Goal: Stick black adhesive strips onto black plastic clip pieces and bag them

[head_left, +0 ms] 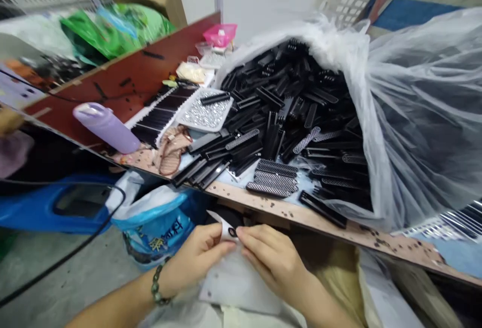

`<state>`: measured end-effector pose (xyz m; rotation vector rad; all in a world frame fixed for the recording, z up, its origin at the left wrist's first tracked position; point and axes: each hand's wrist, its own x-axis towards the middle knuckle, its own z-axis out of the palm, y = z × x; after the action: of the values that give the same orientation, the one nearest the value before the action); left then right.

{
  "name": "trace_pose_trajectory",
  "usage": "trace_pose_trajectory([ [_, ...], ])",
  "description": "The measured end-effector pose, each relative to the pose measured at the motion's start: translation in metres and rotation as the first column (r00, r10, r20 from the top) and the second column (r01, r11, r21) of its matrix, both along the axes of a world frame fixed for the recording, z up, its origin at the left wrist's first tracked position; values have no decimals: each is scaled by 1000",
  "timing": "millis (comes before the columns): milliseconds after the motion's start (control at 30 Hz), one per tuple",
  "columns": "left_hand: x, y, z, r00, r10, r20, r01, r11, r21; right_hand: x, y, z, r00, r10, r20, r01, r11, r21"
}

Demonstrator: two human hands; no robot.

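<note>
My left hand (201, 252), with a beaded bracelet at the wrist, pinches the upper edge of a white sheet (233, 283). Its fingers are closed on the sheet's left side. My right hand (269, 252) holds the same sheet from the right, fingertips beside a small round black piece (232, 232) near the top edge. The sheet hangs over my lap, in front of the table edge. Several dark dots show on it. Beyond my hands, patterned black strips (273, 178) lie side by side near the table's front edge.
A large clear bag (422, 92) spills black plastic pieces (286, 97) over the table. Left of them are a tray of shiny bits (205, 112), a cloth (175, 149) and a purple bottle (107, 127). A blue bag (161, 222) stands below the table's left part.
</note>
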<state>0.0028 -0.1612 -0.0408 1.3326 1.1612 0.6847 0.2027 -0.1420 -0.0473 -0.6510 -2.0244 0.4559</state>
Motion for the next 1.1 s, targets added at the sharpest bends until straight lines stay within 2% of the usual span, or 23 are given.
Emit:
trace_pose_trajectory([
  [100, 15, 4, -36, 997, -49, -66, 49, 999, -7, 7, -5, -36, 997, -76, -22, 71, 985, -156],
  [167, 26, 10, -51, 994, -52, -94, 50, 998, -25, 8, -2, -55, 989, -149, -8, 144, 963, -227],
  [267, 37, 22, -62, 986, -48, -160, 53, 998, 26, 7, 6, -72, 982, -190, -15, 176, 937, -301],
  [333, 38, 31, -64, 974, -39, -223, 70, 989, 132, 7, 13, -80, 977, -200, -77, 161, 921, -354],
  [367, 37, 36, -63, 968, -13, -249, 64, 978, 199, 9, 17, -84, 962, -244, -121, 181, 905, -385],
  [400, 34, 40, -63, 964, 32, -264, 43, 961, 273, 12, 21, -87, 932, -321, -165, 223, 872, -436],
  [467, 23, 48, -60, 949, 140, -283, -14, 914, 406, 23, 30, -89, 808, -525, -268, 279, 742, -610],
  [533, 9, 55, -56, 921, 233, -312, -58, 874, 483, 38, 40, -85, 636, -667, -388, 164, 607, -777],
  [567, 2, 58, -54, 908, 259, -328, -69, 867, 494, 46, 45, -81, 563, -699, -442, 64, 569, -820],
  [633, -8, 65, -50, 899, 277, -338, -95, 879, 468, 59, 55, -70, 480, -709, -516, -75, 553, -830],
  [700, -11, 72, -48, 907, 269, -325, -116, 900, 421, 65, 64, -58, 492, -685, -537, -93, 573, -815],
  [767, -7, 79, -47, 916, 224, -334, -95, 927, 362, 64, 71, -49, 553, -633, -541, -101, 595, -798],
  [867, 4, 89, -49, 929, 48, -367, 22, 982, 186, 56, 79, -44, 659, -519, -544, -196, 580, -790],
  [933, 10, 95, -50, 924, -46, -379, 92, 990, 104, 52, 84, -43, 692, -465, -553, -247, 567, -786],
  [967, 11, 98, -51, 917, -67, -393, 116, 988, 103, 51, 86, -43, 701, -450, -554, -245, 577, -779],
  [1033, 13, 105, -52, 902, -61, -428, 137, 979, 150, 51, 90, -44, 747, -429, -508, -134, 651, -747],
  [1100, 13, 111, -54, 894, -46, -446, 141, 973, 184, 50, 94, -46, 865, -379, -328, 84, 755, -651],
])
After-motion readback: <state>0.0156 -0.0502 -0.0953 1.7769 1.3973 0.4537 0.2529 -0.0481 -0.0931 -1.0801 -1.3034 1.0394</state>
